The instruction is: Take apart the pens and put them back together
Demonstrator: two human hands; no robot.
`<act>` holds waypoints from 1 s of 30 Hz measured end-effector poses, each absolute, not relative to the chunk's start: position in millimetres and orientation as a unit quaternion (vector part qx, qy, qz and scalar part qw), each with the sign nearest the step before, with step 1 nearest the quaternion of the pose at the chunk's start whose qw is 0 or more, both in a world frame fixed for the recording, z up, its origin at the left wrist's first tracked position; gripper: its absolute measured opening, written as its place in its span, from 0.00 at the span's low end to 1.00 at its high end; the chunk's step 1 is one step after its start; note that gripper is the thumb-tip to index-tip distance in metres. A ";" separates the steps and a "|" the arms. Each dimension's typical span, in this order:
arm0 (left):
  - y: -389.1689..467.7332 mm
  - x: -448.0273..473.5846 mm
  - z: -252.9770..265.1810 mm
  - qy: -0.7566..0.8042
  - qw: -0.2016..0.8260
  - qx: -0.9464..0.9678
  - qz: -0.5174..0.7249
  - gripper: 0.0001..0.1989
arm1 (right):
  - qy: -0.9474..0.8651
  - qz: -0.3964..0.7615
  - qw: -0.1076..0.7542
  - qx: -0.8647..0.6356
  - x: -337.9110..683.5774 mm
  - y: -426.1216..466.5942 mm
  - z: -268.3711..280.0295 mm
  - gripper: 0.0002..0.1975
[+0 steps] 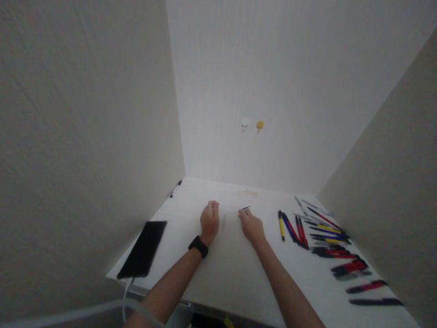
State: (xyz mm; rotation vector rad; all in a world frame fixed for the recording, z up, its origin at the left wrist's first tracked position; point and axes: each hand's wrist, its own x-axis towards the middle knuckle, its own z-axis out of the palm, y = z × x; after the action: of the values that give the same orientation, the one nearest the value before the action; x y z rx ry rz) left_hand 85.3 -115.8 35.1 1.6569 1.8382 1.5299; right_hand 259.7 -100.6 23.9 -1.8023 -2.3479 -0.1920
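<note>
My left hand (210,221), with a black band on its wrist, is closed over the white table (191,273). A tiny bit of something shows at its fingertips, too small to name. My right hand (251,224) is closed with its fingers pressed on a thin dark pen refill (246,207), whose tip points to the right. Between the two hands lies a pale, see-through pen barrel (223,222), faint against the table top.
Several yellow, blue and red pens (302,231) lie to the right, with more pens along the right wall (392,182). At left rests a black tablet (142,249) with a white cable (127,289). A white-and-black pen (175,189) lies far left. Two hooks (260,124) are on the back wall.
</note>
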 end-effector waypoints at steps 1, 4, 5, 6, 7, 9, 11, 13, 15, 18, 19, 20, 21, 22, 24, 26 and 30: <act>-115.6 85.2 34.9 0.628 0.112 0.569 0.520 0.15 | -0.795 -0.066 0.083 -0.597 261.2 -103.4 23.3 0.15; -115.1 84.8 35.0 0.630 0.097 0.568 0.520 0.15 | -0.802 -0.073 0.078 -0.588 261.7 -106.8 24.3 0.15; -115.1 84.6 35.2 0.634 0.092 0.563 0.522 0.16 | -0.801 -0.080 0.084 -0.588 259.8 -105.2 25.7 0.16; -115.1 84.2 35.5 0.638 0.085 0.557 0.524 0.16 | -0.801 -0.088 0.089 -0.586 256.8 -102.3 27.5 0.16; -115.2 83.8 35.7 0.643 0.079 0.551 0.525 0.16 | -0.807 -0.093 0.088 -0.577 253.0 -98.4 29.4 0.18; -115.3 82.7 36.0 0.655 0.067 0.539 0.525 0.15 | -0.831 -0.096 0.084 -0.542 244.9 -90.1 32.9 0.21; -115.2 81.8 35.7 0.668 0.057 0.530 0.519 0.15 | -0.844 -0.078 0.066 -0.527 240.1 -84.2 34.6 0.19; -115.1 81.4 35.0 0.676 0.050 0.530 0.509 0.16 | -0.836 -0.068 0.061 -0.541 241.0 -83.1 34.4 0.17; -115.1 81.7 34.4 0.678 0.045 0.540 0.497 0.16 | -0.820 -0.070 0.067 -0.564 247.3 -86.7 32.8 0.16; -115.5 82.8 33.6 0.677 0.039 0.553 0.485 0.16 | -0.810 -0.080 0.073 -0.577 261.6 -97.8 29.5 0.16; -115.7 83.1 33.4 0.676 0.040 0.556 0.483 0.17 | -0.811 -0.081 0.073 -0.574 266.3 -101.9 28.5 0.15; -115.8 83.4 33.2 0.674 0.043 0.560 0.480 0.17 | -0.814 -0.082 0.075 -0.570 270.5 -105.7 27.8 0.15; -115.9 83.5 33.1 0.672 0.047 0.564 0.477 0.16 | -0.819 -0.080 0.078 -0.563 274.1 -109.0 27.3 0.15; -115.9 83.5 33.0 0.671 0.053 0.569 0.473 0.16 | -0.823 -0.077 0.082 -0.556 276.7 -111.5 27.3 0.15; -115.8 83.4 33.5 0.672 0.065 0.576 0.461 0.17 | -0.827 -0.070 0.088 -0.551 278.7 -113.9 28.7 0.15; -116.3 83.7 35.0 0.678 0.069 0.580 0.447 0.17 | -0.827 -0.066 0.088 -0.551 276.5 -113.4 31.2 0.16; -122.9 88.8 39.8 0.676 0.028 0.625 0.390 0.13 | -0.846 -0.046 0.100 -0.522 268.4 -112.7 34.3 0.18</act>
State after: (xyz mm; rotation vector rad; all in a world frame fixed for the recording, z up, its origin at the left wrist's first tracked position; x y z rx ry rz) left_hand 88.8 -122.9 39.8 1.9289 2.0860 1.2051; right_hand 268.4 -112.7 34.3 -1.5437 -2.5010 -0.1356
